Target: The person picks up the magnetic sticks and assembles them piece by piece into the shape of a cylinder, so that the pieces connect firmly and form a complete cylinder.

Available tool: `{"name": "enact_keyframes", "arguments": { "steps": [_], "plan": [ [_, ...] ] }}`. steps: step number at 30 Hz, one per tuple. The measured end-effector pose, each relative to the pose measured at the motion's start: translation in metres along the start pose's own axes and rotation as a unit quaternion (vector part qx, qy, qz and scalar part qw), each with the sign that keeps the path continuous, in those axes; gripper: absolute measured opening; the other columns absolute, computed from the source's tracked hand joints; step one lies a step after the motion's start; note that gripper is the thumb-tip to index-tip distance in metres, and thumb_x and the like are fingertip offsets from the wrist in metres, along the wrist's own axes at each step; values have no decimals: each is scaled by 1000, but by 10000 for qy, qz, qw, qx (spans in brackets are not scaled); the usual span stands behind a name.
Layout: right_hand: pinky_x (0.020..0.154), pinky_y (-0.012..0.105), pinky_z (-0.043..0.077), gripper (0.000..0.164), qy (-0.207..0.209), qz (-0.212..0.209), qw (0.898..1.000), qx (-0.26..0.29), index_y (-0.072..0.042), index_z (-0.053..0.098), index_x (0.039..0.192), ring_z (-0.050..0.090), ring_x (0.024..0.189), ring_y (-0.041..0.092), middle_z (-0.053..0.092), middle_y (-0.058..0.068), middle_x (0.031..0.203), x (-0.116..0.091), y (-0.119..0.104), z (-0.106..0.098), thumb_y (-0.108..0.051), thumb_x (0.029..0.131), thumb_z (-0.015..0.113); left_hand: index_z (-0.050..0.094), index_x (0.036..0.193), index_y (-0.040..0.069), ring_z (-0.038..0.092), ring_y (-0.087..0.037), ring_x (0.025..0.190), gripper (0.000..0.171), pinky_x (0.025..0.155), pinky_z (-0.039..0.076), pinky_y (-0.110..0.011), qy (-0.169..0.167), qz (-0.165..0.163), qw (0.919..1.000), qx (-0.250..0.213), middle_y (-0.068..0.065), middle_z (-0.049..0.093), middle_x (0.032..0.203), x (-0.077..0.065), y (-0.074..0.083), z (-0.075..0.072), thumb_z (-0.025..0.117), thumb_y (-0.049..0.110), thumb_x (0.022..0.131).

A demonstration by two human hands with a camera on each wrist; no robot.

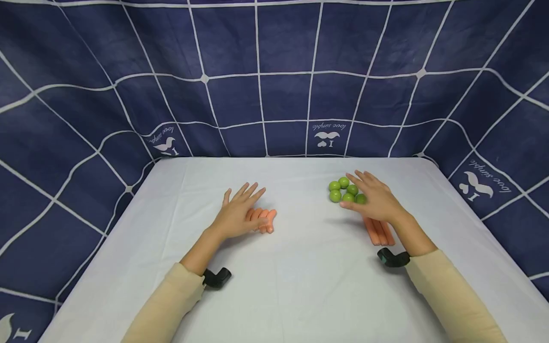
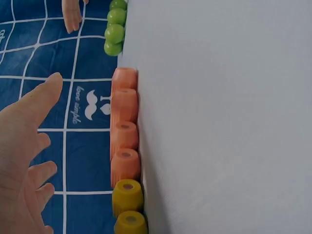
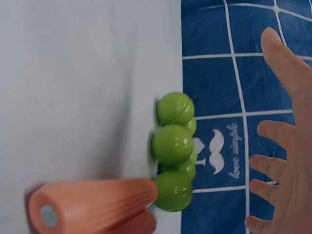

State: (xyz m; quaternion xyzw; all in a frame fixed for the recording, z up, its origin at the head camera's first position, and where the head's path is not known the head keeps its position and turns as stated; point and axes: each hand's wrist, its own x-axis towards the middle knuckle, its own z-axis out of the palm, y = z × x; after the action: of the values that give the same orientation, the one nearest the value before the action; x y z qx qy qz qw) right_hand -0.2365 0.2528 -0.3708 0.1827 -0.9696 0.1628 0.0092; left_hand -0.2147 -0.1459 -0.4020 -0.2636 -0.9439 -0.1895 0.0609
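My left hand [image 1: 238, 216] hovers above the left of the table with fingers spread, holding nothing. Beside and partly beneath it lies a row of orange pieces [image 1: 270, 220]. The left wrist view shows these as ridged orange pieces [image 2: 125, 102] with round dots on their ends, followed by two yellow pieces [image 2: 127, 197] that my hand hides in the head view. My right hand [image 1: 377, 195], also spread and holding nothing, is over the right side. Next to it sits a cluster of several glossy green balls [image 1: 335, 196]. Three long orange tapered pieces [image 1: 379, 232] lie under its wrist side.
A white cloth [image 1: 274, 276] covers the table. Dark blue curtains [image 1: 283, 95] with white grid lines stand along the back and both sides. A black wrist camera [image 1: 218, 277] is strapped to the left wrist, and another camera [image 1: 392, 258] to the right.
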Motion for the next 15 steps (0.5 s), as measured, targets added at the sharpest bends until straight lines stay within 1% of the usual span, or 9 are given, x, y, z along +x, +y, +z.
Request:
{"name": "enact_keyframes", "arguments": {
  "steps": [4,6,8,12,15],
  "plan": [
    [105,71,13,91,-69,254,9992,301,-11,30,153,15,143,44,24,22,156,0,9,0,-63,85,61,43,148,15,23,-32,144,81,110,19,-61,42,148,9997,-170,-10,34,155,2,3,3,72,50,82],
    [105,71,14,91,-102,369,9982,471,-9,31,152,18,141,45,27,22,155,0,14,1,-61,85,63,47,145,12,28,-34,142,75,109,24,-58,43,169,9996,-242,-12,38,152,2,5,4,73,47,83],
    [105,70,17,89,-177,453,9973,542,-7,33,151,21,140,46,30,23,153,1,19,4,-60,86,63,52,141,9,33,-35,139,69,108,27,-57,48,162,9993,-346,-15,42,149,2,6,6,73,44,84],
    [104,69,21,86,-361,570,9959,599,-2,34,149,25,137,48,34,26,150,0,29,10,-55,88,63,59,133,5,41,-35,134,55,108,30,-52,-54,96,9977,-668,-16,50,141,1,11,12,70,36,89],
    [104,68,22,84,-449,671,9946,657,1,35,148,27,136,49,35,29,148,-1,34,16,-52,89,63,63,127,3,46,-33,129,46,106,35,-48,-87,85,9966,-809,-14,56,135,2,15,15,69,30,90]
  ]
}}
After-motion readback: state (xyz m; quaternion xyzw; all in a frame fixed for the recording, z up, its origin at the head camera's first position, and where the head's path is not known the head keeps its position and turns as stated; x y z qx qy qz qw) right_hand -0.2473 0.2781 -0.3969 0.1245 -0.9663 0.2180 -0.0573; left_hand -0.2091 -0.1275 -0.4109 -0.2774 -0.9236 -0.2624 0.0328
